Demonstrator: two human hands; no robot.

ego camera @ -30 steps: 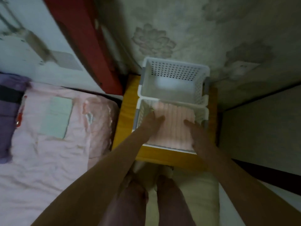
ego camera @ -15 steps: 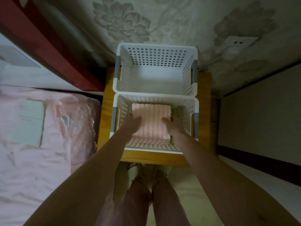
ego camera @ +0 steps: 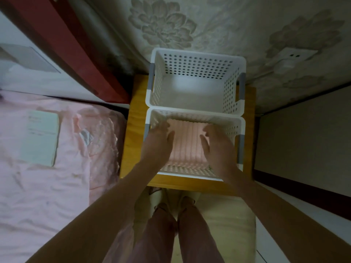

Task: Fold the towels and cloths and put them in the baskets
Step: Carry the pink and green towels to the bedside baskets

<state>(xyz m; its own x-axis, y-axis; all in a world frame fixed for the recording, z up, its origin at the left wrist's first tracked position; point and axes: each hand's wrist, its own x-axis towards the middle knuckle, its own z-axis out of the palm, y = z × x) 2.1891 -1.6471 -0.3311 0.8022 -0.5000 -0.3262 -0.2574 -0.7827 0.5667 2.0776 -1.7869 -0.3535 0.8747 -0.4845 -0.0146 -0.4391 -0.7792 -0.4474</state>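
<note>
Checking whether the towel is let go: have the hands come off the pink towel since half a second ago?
Yes. Left hand and right hand have drawn back toward the near basket wall.

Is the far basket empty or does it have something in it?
Empty: the far basket shows only its bare white floor.

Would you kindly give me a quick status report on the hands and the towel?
Left hand and right hand open above near basket. Folded pink towel lies inside it. Far basket empty. Nothing in the way.
</note>
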